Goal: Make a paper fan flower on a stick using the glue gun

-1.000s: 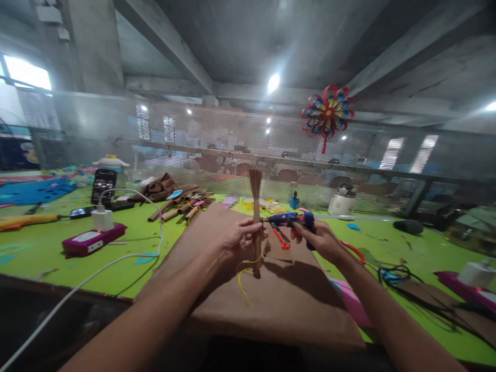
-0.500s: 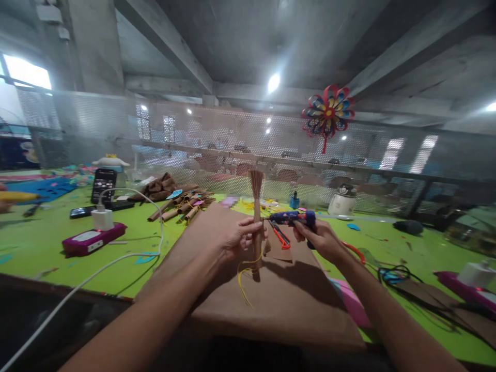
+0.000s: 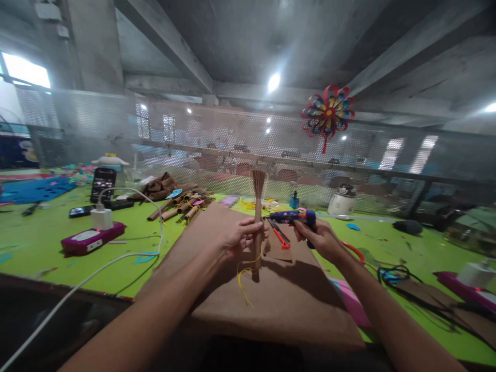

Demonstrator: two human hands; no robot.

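My left hand (image 3: pixel 246 235) is closed around a rolled brown paper tube (image 3: pixel 258 206), held upright with a fringed, flared top. Yellow string (image 3: pixel 242 281) dangles from its lower part, and a thin yellow strand runs beside the fringe. My right hand (image 3: pixel 320 238) grips a dark blue patterned glue gun (image 3: pixel 296 217), its nozzle pointing left and close to the tube; whether they touch I cannot tell. Under the glue gun, an orange-and-black cutter knife (image 3: pixel 281 236) lies on a small brown paper piece (image 3: pixel 279 253). A large brown paper sheet (image 3: pixel 294 299) spreads beneath both hands.
Several rolled brown tubes (image 3: pixel 186 206) are piled back left. Left stand a phone (image 3: pixel 103 184) and a purple power strip (image 3: pixel 93 238) with a white cable (image 3: pixel 160 222). A small blue bottle (image 3: pixel 294 200) and a white penguin-like jar (image 3: pixel 341 202) stand behind. Another power strip (image 3: pixel 465 287) lies right.
The tube's fringed top has tilted slightly to the right. The glue gun has barely moved. At the far left, another person's hand with a yellow object has left the view.
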